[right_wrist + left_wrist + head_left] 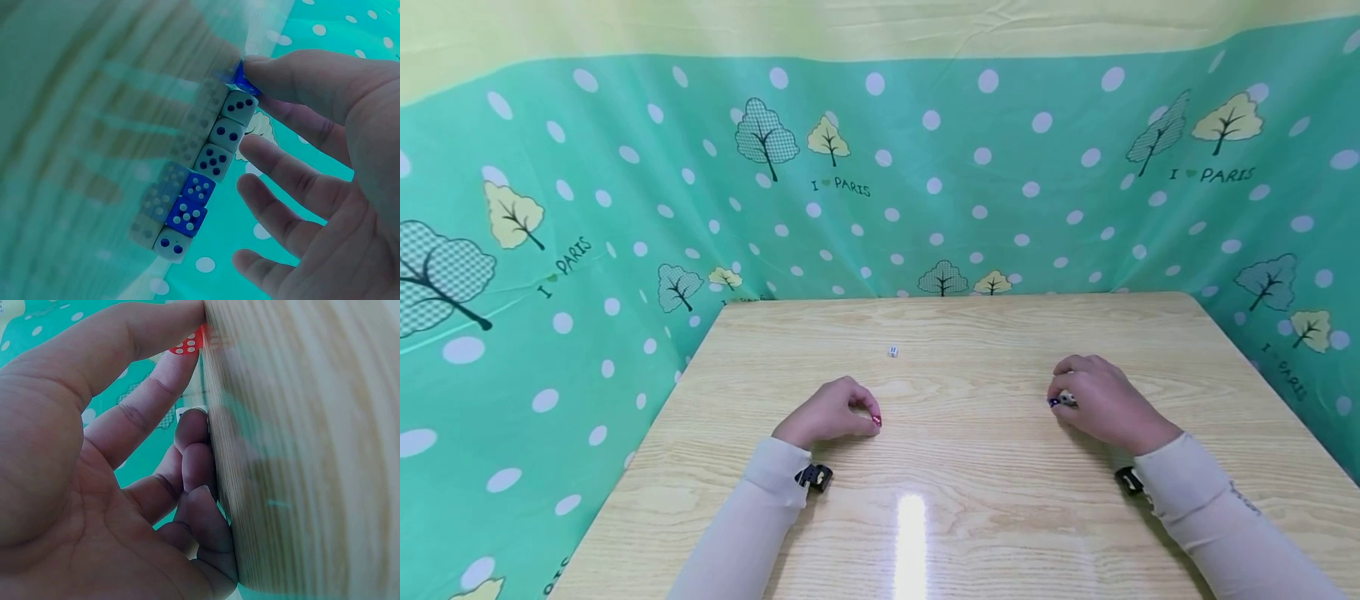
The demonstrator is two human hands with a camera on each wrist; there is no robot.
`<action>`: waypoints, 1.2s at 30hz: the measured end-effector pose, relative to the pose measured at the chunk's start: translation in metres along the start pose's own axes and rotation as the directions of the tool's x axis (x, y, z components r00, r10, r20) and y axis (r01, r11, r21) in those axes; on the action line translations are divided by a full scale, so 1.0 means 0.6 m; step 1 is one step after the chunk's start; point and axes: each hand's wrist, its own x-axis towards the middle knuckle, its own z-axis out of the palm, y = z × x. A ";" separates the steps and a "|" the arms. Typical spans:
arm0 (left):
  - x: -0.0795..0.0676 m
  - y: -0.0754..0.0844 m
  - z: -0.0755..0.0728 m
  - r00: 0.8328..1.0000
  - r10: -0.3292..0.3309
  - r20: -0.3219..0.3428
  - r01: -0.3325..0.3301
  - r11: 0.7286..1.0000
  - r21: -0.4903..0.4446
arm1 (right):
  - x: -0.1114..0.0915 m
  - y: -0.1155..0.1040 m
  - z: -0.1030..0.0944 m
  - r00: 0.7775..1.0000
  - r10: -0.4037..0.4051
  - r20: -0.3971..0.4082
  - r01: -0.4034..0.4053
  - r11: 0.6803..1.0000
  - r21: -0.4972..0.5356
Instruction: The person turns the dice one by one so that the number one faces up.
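My left hand (831,412) pinches a red die (877,421) between thumb and index finger, low over the wooden tabletop. White pips show on the red die (187,344) in the left wrist view, and the other fingers curl loosely below it. At the right, my right hand (1097,398) holds a blue die (1054,402) by thumb and index finger. The right wrist view has this blue die (245,80) at the end of a row of several white dice (214,162) and two blue dice (186,214). The remaining right fingers extend beside the row.
One white die (892,352) lies by itself toward the back of the wooden table (970,467). A green dotted curtain (925,208) surrounds the table's back and sides. Dark wrist cameras (815,477) sit at both sleeves.
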 end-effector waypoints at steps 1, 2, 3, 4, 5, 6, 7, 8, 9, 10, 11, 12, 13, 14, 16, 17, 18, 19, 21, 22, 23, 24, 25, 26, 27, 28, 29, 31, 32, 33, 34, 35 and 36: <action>0.000 0.000 0.000 1.000 0.000 0.000 0.000 1.000 -0.001 | 0.000 0.000 0.000 1.000 0.001 0.002 -0.001 1.000 0.000; 0.000 -0.001 0.000 1.000 0.002 0.000 -0.002 1.000 -0.001 | 0.000 0.000 -0.001 1.000 0.003 0.005 -0.003 1.000 0.000; 0.000 -0.001 0.000 1.000 0.002 0.000 -0.002 1.000 -0.001 | 0.000 0.000 -0.001 1.000 0.006 0.008 -0.006 1.000 0.001; 0.000 -0.001 0.000 1.000 0.002 0.000 -0.002 1.000 -0.002 | -0.001 0.000 -0.001 1.000 0.010 0.011 -0.010 1.000 0.003; -0.001 -0.001 0.000 1.000 0.003 0.000 -0.003 1.000 -0.001 | -0.001 0.000 -0.001 1.000 0.014 0.014 -0.014 1.000 0.005; -0.001 -0.001 0.000 1.000 0.003 0.000 -0.003 1.000 0.000 | -0.001 0.000 -0.001 1.000 0.017 0.018 -0.018 1.000 0.007; -0.001 -0.001 0.000 1.000 0.003 0.000 -0.003 1.000 0.001 | -0.001 0.000 -0.001 1.000 0.021 0.020 -0.022 1.000 0.007; -0.001 -0.001 0.000 1.000 0.004 -0.001 -0.004 1.000 0.002 | -0.001 0.000 -0.001 0.999 0.023 0.022 -0.023 1.000 0.006; -0.001 0.000 0.000 1.000 0.002 -0.001 -0.002 1.000 0.004 | -0.001 0.000 -0.001 0.999 0.025 0.023 -0.025 1.000 0.007; -0.001 0.000 0.000 1.000 0.002 -0.001 -0.002 1.000 0.006 | -0.001 0.000 -0.001 0.999 0.025 0.024 -0.025 1.000 0.006; -0.002 0.000 0.000 1.000 0.002 -0.001 -0.002 1.000 0.008 | -0.001 0.000 -0.001 0.999 0.024 0.024 -0.024 1.000 0.005; -0.002 0.001 0.000 1.000 0.002 -0.002 -0.002 1.000 0.008 | -0.001 0.001 0.000 0.999 0.022 0.024 -0.022 1.000 0.004; -0.002 0.000 0.000 1.000 0.003 -0.002 -0.003 1.000 0.010 | -0.001 0.002 0.000 1.000 0.020 0.023 -0.020 1.000 0.004; -0.002 0.000 0.000 1.000 0.003 -0.003 -0.003 1.000 0.011 | -0.001 0.003 0.000 1.000 0.016 0.021 -0.016 1.000 0.004; -0.002 0.000 0.000 1.000 0.003 -0.004 -0.003 1.000 0.013 | -0.001 0.004 0.001 1.000 0.009 0.018 -0.010 1.000 0.004; -0.001 0.000 0.000 1.000 0.005 -0.004 -0.005 1.000 0.014 | -0.001 0.005 0.000 1.000 0.007 0.017 -0.007 1.000 0.005; -0.001 0.000 0.000 1.000 0.005 -0.003 -0.005 1.000 0.014 | -0.001 0.005 0.000 1.000 0.006 0.017 -0.007 1.000 0.006; -0.001 0.000 0.000 1.000 0.003 -0.003 -0.003 1.000 0.015 | 0.000 0.005 0.000 1.000 0.007 0.017 -0.007 1.000 0.008; 0.000 0.000 0.000 1.000 0.002 -0.001 -0.002 1.000 0.014 | 0.000 0.003 -0.002 1.000 0.007 0.019 -0.007 1.000 0.011; 0.000 0.000 -0.001 1.000 0.001 0.000 -0.001 1.000 0.013 | 0.001 0.002 -0.003 1.000 0.002 0.018 -0.003 1.000 0.015; 0.000 0.000 -0.001 1.000 0.002 0.001 -0.002 1.000 0.013 | 0.002 0.001 -0.004 1.000 -0.003 0.016 0.003 1.000 0.019; 0.001 0.000 -0.001 1.000 0.001 0.002 -0.001 1.000 0.012 | 0.004 -0.001 -0.005 1.000 -0.011 0.014 0.010 1.000 0.021; 0.001 0.000 -0.002 1.000 0.003 0.003 -0.003 1.000 0.011 | 0.007 -0.003 -0.007 1.000 -0.024 0.009 0.024 0.999 0.021; 0.001 0.000 -0.002 1.000 0.007 0.004 -0.007 1.000 0.010 | 0.010 -0.006 -0.009 0.999 -0.040 0.005 0.040 0.999 0.021; 0.001 0.000 -0.002 1.000 0.009 0.006 -0.009 1.000 0.010 | 0.015 -0.010 -0.010 0.998 -0.058 0.001 0.058 0.998 0.019; 0.001 0.000 -0.002 1.000 0.011 0.006 -0.011 1.000 0.010 | 0.020 -0.014 -0.012 0.997 -0.073 -0.002 0.073 0.997 0.013; 0.001 0.000 -0.002 1.000 0.013 0.008 -0.013 1.000 0.009 | 0.025 -0.018 -0.013 0.996 -0.084 -0.002 0.084 0.996 0.008; 0.001 0.000 -0.002 1.000 0.014 0.009 -0.014 1.000 0.006 | 0.037 -0.028 -0.015 0.995 -0.103 0.004 0.103 0.995 -0.001; 0.000 0.001 -0.002 1.000 0.016 0.009 -0.016 1.000 0.006 | 0.044 -0.034 -0.015 0.994 -0.108 0.010 0.108 0.994 -0.003; 0.000 0.001 -0.002 1.000 0.013 0.010 -0.014 1.000 0.004 | 0.051 -0.039 -0.015 0.994 -0.111 0.015 0.111 0.994 -0.002; 0.000 0.001 -0.002 1.000 0.016 0.010 -0.016 1.000 0.003 | 0.057 -0.045 -0.015 0.993 -0.115 0.021 0.115 0.993 0.002; 0.000 0.000 -0.002 1.000 0.015 0.011 -0.015 1.000 0.000 | 0.064 -0.051 -0.015 0.993 -0.119 0.026 0.119 0.993 0.011; 0.000 0.000 -0.002 1.000 0.016 0.011 -0.016 1.000 0.000 | 0.071 -0.057 -0.014 0.992 -0.124 0.030 0.123 0.992 0.019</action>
